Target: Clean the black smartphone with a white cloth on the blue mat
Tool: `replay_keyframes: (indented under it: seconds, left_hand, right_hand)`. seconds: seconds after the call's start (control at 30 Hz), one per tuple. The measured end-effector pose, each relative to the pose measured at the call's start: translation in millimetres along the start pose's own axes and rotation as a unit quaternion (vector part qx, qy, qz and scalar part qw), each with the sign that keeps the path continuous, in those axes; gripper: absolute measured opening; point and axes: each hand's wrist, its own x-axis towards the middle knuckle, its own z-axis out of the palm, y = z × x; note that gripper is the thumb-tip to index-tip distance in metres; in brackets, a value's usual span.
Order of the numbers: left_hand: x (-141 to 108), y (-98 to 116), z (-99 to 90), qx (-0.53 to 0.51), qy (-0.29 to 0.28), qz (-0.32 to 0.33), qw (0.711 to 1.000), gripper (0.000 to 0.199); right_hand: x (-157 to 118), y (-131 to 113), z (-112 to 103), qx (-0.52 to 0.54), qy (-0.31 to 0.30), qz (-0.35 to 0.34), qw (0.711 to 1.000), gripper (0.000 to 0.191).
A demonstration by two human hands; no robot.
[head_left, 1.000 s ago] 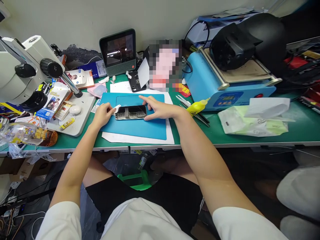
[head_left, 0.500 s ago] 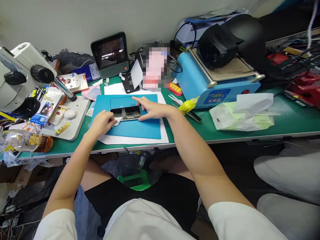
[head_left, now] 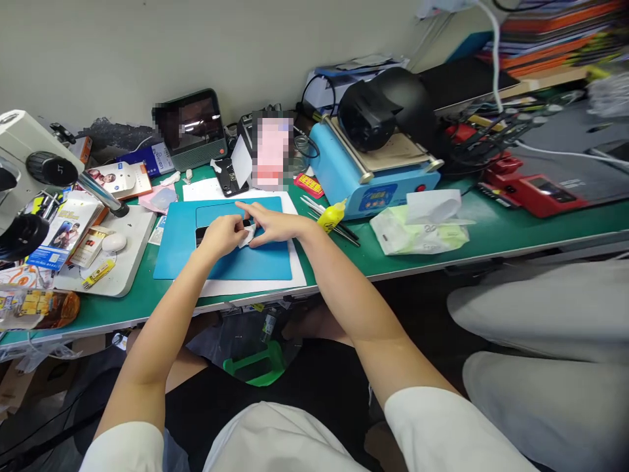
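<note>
Head view: the left hand pinches a tissue narrowly over the phone's right end, hiding much of the phone. The right hand is spread wide beside that end, thumb nearer the worktop's front edge; its contact is unclear. The phone lies leftward from the right hand, its long axis running roughly along that edge, with the left hand nearer its middle. It rests on a blue mat over white paper. Along the green worktop, a microscope stands left and a blue machine right, before a bare wall.
</note>
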Motion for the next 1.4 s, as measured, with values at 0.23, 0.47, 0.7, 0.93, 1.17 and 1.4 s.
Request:
replay_keyframes:
  seconds: [0.23,0.47,0.7,0.93,1.17,1.4]
  left_hand:
    - [17,15,8.4,0.006,0.022,-0.015,1.000,0.019]
    - [26,6,9.0,0.007,0.063,-0.036,0.997,0.013]
    - [24,-13,6.6,0.038,0.068,0.045,0.996,0.016]
    - [6,-64,-21.5,0.038,0.043,0.090,0.994,0.028]
    - [-17,-99,-40.9,0.004,0.042,0.065,0.997,0.027]
    - [-32,-103,-41.2,-0.011,0.040,0.062,0.997,0.026]
  right_hand:
    - [0,2,1,0.005,0.023,-0.011,1.000,0.121]
    - [0,4,3,0.013,0.022,-0.006,1.000,0.123]
    - [-2,3,3,0.014,0.026,0.007,1.000,0.131]
    - [-6,-4,1,0.002,0.015,0.011,1.000,0.127]
    - [-10,-9,0,-0.005,-0.001,0.039,0.999,0.124]
    - [-12,-12,-1,-0.013,-0.011,0.049,0.999,0.124]
